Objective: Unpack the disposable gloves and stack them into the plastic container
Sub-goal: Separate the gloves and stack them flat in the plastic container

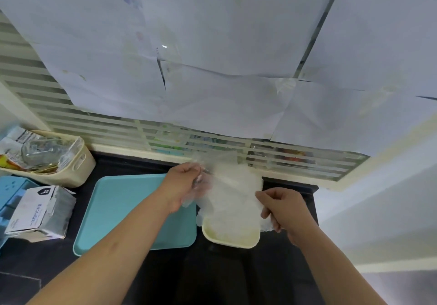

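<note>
A cream plastic container [230, 240] stands on the dark counter, just right of a teal tray. A heap of clear disposable gloves [230, 193] lies in it and bulges over its far and right rims. My left hand [184, 184] grips the thin clear plastic at the heap's upper left, and part of the film drapes over its fingers. My right hand [281, 204] pinches the plastic at the heap's right edge, beside the container's right wall. The container's far end is hidden under the gloves.
A teal tray [118, 212] lies left of the container. Further left stand a torn white carton [40, 212], a blue box [9, 193] and a cream basket [78, 165] of glassware and packets. A slatted window with taped paper sheets rises behind the counter.
</note>
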Demonstrator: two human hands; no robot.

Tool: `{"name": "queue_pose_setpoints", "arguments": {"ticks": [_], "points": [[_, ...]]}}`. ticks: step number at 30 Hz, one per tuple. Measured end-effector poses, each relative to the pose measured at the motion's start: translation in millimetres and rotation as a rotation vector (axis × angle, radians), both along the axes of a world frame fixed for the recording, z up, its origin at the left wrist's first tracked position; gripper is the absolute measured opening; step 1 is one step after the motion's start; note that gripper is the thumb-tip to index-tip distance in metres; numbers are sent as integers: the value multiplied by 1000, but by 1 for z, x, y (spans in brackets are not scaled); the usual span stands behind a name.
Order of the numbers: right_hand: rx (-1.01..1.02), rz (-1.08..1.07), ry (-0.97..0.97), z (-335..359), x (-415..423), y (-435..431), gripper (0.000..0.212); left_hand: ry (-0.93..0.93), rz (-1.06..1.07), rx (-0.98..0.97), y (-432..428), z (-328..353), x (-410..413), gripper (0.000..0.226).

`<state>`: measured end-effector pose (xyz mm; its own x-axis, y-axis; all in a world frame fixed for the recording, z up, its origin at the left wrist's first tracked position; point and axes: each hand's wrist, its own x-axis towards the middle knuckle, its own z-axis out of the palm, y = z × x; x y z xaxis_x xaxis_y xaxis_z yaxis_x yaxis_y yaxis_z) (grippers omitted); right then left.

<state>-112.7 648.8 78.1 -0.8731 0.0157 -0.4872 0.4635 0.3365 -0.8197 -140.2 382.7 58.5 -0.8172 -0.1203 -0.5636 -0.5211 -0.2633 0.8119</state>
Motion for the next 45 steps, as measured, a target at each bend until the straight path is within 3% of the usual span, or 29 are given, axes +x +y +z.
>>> {"name": "queue_pose_setpoints", "arguments": {"ticks": [2,5,9,13,17,20,22,27,31,38,45], "points": [[143,-63,131,-2,-1,14,24,15,-112,-29,0,-2,-1,20],[341,-7,255,-14,-13,28,19,-36,-339,168,7,-4,-3,15],[178,88,-32,-34,-18,23,22,-53,-446,235,24,-11,-12,10],[209,73,-13,-46,-11,25,34,-33,-485,218,37,-20,-23,11],[315,151,-5,-57,-9,27,63,-35,-421,-148,50,-33,-30,8],[336,179,92,-53,-9,24,64,1,-169,-276,53,-40,-32,3],[451,248,183,-48,-7,22,62,52,-147,-422,50,-40,-26,6],[758,699,461,-48,-2,-2,58,168,-218,-834,28,-44,-1,5],[813,894,290,-70,-12,-39,69,137,-197,-865,16,-57,10,6],[838,903,66,-105,-34,-79,74,113,-240,-825,14,-68,27,1],[883,899,-65,-122,-51,-75,73,132,-211,-794,13,-71,28,15]]}}
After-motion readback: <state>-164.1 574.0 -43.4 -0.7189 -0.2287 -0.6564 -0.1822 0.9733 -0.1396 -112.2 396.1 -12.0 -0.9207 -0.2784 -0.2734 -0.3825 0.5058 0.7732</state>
